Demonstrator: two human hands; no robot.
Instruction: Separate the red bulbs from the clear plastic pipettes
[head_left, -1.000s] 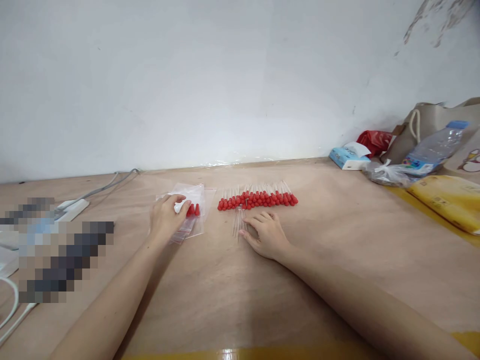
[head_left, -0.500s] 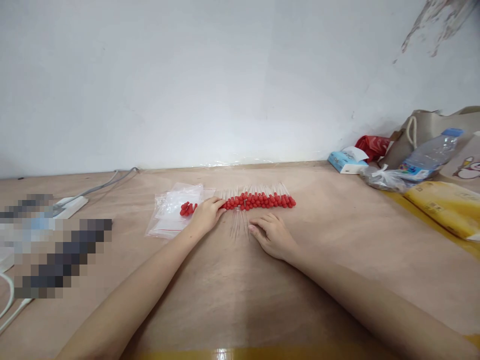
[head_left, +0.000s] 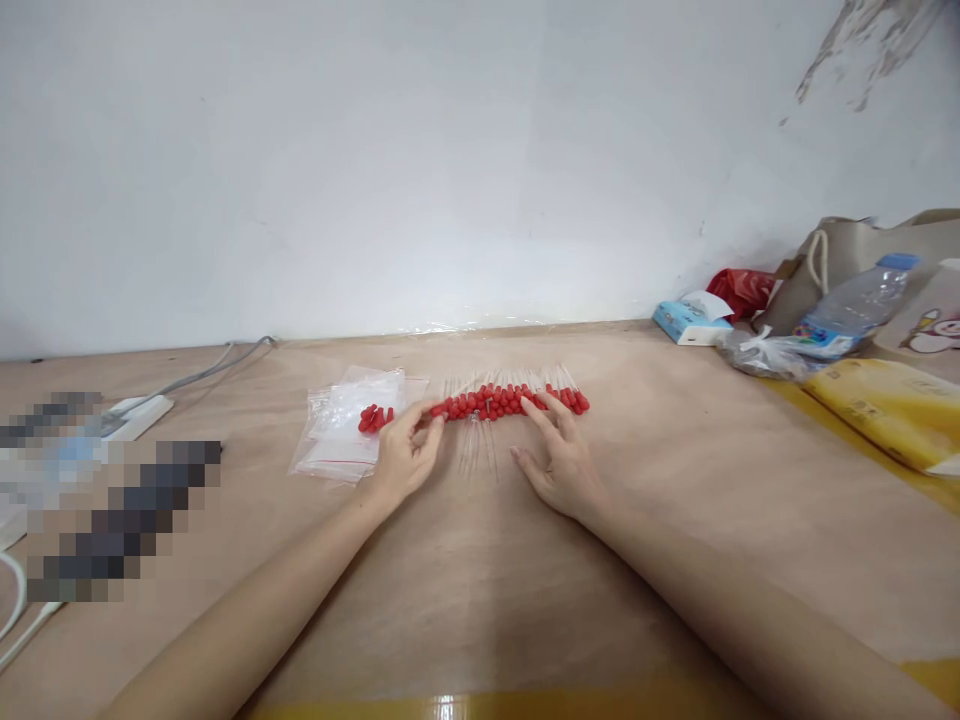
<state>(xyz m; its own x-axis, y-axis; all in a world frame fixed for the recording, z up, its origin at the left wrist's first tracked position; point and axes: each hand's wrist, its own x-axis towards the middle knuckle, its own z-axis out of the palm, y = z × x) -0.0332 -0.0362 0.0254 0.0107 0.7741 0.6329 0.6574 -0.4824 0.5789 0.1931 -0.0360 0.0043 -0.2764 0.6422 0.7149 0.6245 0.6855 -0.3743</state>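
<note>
A row of glass droppers with red rubber bulbs [head_left: 499,402] lies across the table, glass ends toward the wall. My left hand [head_left: 409,455] is at the row's left part, thumb and forefinger closed around a red bulb at its near edge. My right hand [head_left: 566,465] has its fingers spread, with the fingertips over the bulbs right of the middle and the thumb apart, close to the table. Thin glass tubes [head_left: 478,450] point toward me between the hands. A few more red bulbs [head_left: 373,418] lie on clear zip bags [head_left: 337,420] beside my left hand.
At the right are a tissue pack [head_left: 690,322], a plastic bottle [head_left: 855,308], a knotted clear bag [head_left: 765,355], a yellow packet [head_left: 885,410] and a beige bag [head_left: 795,300]. Cables and a white power strip [head_left: 142,418] lie at the left, near blurred-out items. The wall [head_left: 450,160] stands behind.
My right hand has moved forward from the glass tubes onto the red bulbs, its fingers spreading. My left hand has drawn back slightly, its thumb and forefinger now at the nearest left bulb.
</note>
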